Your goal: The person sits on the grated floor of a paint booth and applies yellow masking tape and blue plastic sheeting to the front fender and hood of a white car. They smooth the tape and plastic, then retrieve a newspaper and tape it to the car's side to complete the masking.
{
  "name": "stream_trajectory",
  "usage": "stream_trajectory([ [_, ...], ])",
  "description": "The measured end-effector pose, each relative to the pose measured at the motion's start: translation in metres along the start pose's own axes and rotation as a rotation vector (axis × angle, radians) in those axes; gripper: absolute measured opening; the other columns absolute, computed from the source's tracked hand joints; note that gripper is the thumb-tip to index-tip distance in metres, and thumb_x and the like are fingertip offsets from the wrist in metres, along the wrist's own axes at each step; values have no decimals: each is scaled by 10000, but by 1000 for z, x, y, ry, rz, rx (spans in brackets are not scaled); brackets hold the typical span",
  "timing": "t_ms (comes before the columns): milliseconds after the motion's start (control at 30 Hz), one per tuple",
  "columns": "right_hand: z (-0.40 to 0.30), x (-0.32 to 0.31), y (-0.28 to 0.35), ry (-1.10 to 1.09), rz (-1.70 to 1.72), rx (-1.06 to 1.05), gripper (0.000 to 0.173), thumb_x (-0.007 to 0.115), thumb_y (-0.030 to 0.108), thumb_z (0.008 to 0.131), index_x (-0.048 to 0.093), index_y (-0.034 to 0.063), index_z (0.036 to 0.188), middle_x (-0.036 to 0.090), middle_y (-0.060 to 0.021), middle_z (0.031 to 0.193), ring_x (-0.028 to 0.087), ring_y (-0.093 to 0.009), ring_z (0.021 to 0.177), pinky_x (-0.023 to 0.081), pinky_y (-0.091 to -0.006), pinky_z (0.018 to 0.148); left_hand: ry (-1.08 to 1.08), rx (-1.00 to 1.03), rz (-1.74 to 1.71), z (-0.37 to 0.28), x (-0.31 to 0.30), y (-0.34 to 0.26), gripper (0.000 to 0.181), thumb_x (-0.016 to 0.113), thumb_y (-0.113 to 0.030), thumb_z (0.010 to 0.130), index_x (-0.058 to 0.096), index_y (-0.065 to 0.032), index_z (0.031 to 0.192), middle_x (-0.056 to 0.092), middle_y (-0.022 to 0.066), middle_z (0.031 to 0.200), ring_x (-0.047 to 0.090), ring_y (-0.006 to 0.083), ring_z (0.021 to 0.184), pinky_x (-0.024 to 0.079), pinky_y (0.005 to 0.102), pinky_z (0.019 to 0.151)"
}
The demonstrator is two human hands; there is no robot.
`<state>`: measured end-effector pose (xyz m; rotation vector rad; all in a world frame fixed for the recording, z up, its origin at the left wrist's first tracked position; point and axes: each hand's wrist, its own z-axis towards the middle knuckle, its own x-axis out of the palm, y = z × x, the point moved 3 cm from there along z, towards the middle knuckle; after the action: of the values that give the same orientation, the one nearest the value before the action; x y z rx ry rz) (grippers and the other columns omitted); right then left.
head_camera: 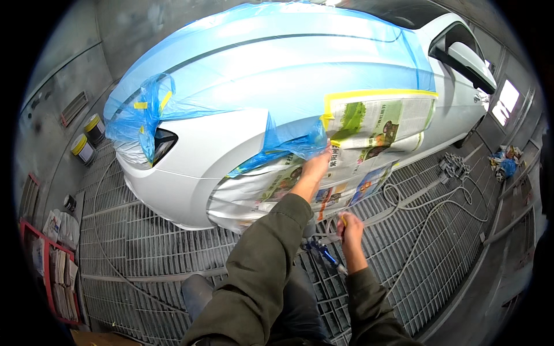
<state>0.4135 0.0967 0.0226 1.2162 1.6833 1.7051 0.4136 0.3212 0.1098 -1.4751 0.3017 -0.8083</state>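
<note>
A white car's front fender (194, 142) shows bare between blue masking film (281, 69) and newspaper sheets (376, 129) edged with yellow masking tape (381, 92). My left hand (318, 164) is on the gathered film and the newspaper's left edge above the wheel arch; whether its fingers grip the film is not plain. Lower right, my right hand (351, 229) is closed on a small yellow piece, seemingly tape. Beneath it a blue spray gun (326, 255) lies near the floor grating, partly hidden. More bunched film with tape bits (140, 105) hangs by the headlight (164, 145).
A pale hose (400, 206) loops over the floor grating (143, 246) on the right, near a grey metal part (453, 166) and crumpled masking waste (506, 163). Cans (83, 148) stand by the left wall. A red rack (48, 259) holds folded papers. The door mirror (469, 65) juts out.
</note>
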Motion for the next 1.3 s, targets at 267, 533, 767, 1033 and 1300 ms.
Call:
stream_trajectory([
  [267,-60,-54,-50,-72,-16,144,189,569,192,889,667,34,855,558,-31,614,436,-100,425,340,-238,394,395,-160,133,-56,43,-23,485,632,-105,912,493,-17,1368,670,99,1085,637,150,907,522,268,782],
  [533,-127,-75,-103,15,-130,360,212,537,212,925,650,38,879,576,-39,666,475,-109,487,356,-255,421,190,55,44,-124,-39,-116,408,628,-184,940,559,33,1277,664,120,1181,648,157,945,522,280,777],
  [767,-170,-72,-83,-4,-220,258,257,501,229,1005,652,24,1044,585,-49,661,440,-99,427,350,-247,417,860,203,587,-240,-24,-97,405,644,-227,913,593,-11,1251,666,145,1158,662,211,931,510,329,814],
  [1033,-225,-45,-107,30,-476,151,356,525,135,975,581,48,1316,525,10,651,442,-62,569,398,-258,534,600,-130,1351,-449,-291,-12,458,630,-283,917,574,-8,1279,615,201,1215,556,377,1162,422,455,980],
  [1300,-292,21,12,175,-869,224,481,471,219,933,447,74,1391,635,-211,754,607,-382,686,460,-481,650,34,-494,1400,-511,-295,-66,629,705,-218,749,489,-57,1317,370,185,1474,295,364,1392,195,544,1138],
])
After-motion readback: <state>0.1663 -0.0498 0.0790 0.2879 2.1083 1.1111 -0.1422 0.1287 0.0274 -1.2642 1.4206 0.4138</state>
